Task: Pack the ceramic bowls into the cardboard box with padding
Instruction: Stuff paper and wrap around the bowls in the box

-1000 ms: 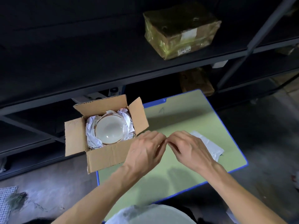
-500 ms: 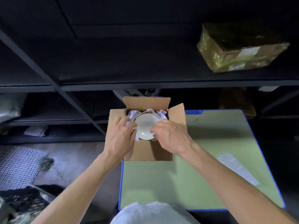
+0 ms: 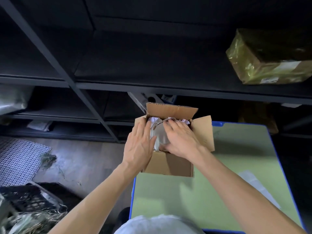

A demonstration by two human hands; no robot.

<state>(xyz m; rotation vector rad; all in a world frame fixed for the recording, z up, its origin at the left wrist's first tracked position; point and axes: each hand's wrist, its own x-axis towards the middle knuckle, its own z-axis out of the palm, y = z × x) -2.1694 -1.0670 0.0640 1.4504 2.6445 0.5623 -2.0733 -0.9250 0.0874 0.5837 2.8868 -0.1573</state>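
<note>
An open cardboard box (image 3: 168,164) stands at the far left corner of the green table (image 3: 211,191). White crumpled padding paper (image 3: 158,135) covers what lies inside; the bowl is hidden beneath it. My left hand (image 3: 140,146) lies flat with straight fingers on the box's left side, against the paper. My right hand (image 3: 182,139) reaches into the box and presses on the paper with spread fingers; its thumb is tucked low at the near edge.
A clear plastic sheet (image 3: 258,186) lies on the table's right part. Dark metal shelving (image 3: 118,85) rises right behind the box, with a tape-wrapped parcel (image 3: 268,59) on it. A black crate (image 3: 28,198) and a mesh mat (image 3: 18,159) sit on the floor at left.
Both hands went from the table's middle to the box and now press paper over the white bowl, which showed before. The view has shifted left.
</note>
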